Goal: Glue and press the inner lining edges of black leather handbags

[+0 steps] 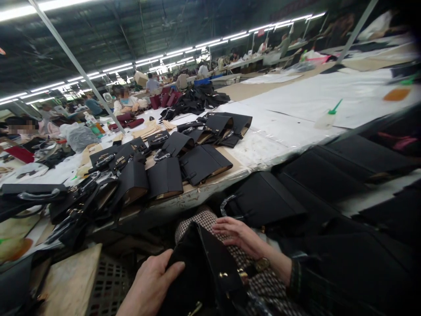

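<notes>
"Handbags (164, 177) crowd the near left of our long table (279, 131); what else is on it?"

"White sheeting, scuffed near us, with a green-tipped bottle (326, 118) at right. Maroon bundles (167, 97) and a dark heap (197, 98) lie farther off."

"And the room around us?"

"Strip lights (118, 68) run in rows under a dark roof (131, 26); a slanting pole (72, 61) rises at left, and people work far off. Near left, we have a holed crate (110, 276)."

"Where is our black bag (205, 267)?"

"Near centre, over our checked cloth (202, 219). Our left hand (153, 281) pinches its left edge between thumb and fingers; our right hand (241, 237) is open, fingers outstretched, at its right. Whether that one touches, we cannot tell."
</notes>
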`<action>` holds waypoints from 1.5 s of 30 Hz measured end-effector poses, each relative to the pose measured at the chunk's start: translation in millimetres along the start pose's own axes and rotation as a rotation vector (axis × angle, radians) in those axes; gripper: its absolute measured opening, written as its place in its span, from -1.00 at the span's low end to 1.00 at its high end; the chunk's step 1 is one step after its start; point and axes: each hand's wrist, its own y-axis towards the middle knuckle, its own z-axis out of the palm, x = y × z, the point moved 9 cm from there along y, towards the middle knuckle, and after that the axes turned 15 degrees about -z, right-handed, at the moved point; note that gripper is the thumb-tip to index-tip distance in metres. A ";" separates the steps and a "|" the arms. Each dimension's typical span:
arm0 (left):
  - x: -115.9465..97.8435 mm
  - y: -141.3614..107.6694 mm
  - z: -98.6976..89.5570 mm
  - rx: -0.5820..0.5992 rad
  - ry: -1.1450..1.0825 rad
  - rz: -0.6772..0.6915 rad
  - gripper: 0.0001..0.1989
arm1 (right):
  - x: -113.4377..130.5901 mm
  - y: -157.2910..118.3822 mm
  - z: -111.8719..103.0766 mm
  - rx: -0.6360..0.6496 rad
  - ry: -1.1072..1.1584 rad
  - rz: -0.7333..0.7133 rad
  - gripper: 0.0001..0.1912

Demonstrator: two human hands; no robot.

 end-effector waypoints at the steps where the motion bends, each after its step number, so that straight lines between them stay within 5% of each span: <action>1: -0.7 1.9 2.6 0.003 0.008 0.009 -0.68 | 14.4 0.6 4.5 0.042 -0.063 -0.029 -0.54; 4: -4.1 3.8 4.3 -0.024 0.080 0.020 -0.68 | 67.3 1.2 39.2 0.307 -0.485 -0.202 -0.49; 7: -4.5 4.4 3.6 -0.067 0.207 -0.001 -0.69 | 117.3 5.5 71.8 0.419 -0.855 -0.392 -0.49; 11: -0.7 9.9 8.8 -0.087 0.298 -0.021 -0.68 | 146.8 20.0 103.3 0.538 -0.824 -0.480 -0.51; 16: 6.0 21.3 9.8 -0.153 0.130 -0.005 -0.70 | 131.8 38.6 119.5 0.671 -0.794 -0.462 -0.76; 21: 0.3 28.2 6.3 -0.229 0.021 0.144 -0.74 | 121.2 44.2 122.1 0.732 -0.774 -0.418 -0.79; 29: -26.6 32.4 6.9 -0.235 0.102 0.339 -0.77 | 124.3 51.8 114.8 0.871 -1.151 -0.384 -0.86; 36: -19.3 51.2 9.1 -0.234 0.086 0.264 -0.70 | 109.0 63.7 103.9 0.772 -1.073 -0.438 -0.86; 40: -10.5 67.0 6.6 -0.168 0.008 0.140 -0.69 | 101.4 73.8 99.8 0.719 -1.023 -0.397 -0.85; 45: -8.9 68.9 5.3 -0.073 -0.133 0.157 -0.78 | 99.9 79.8 103.0 0.727 -1.051 -0.297 -0.81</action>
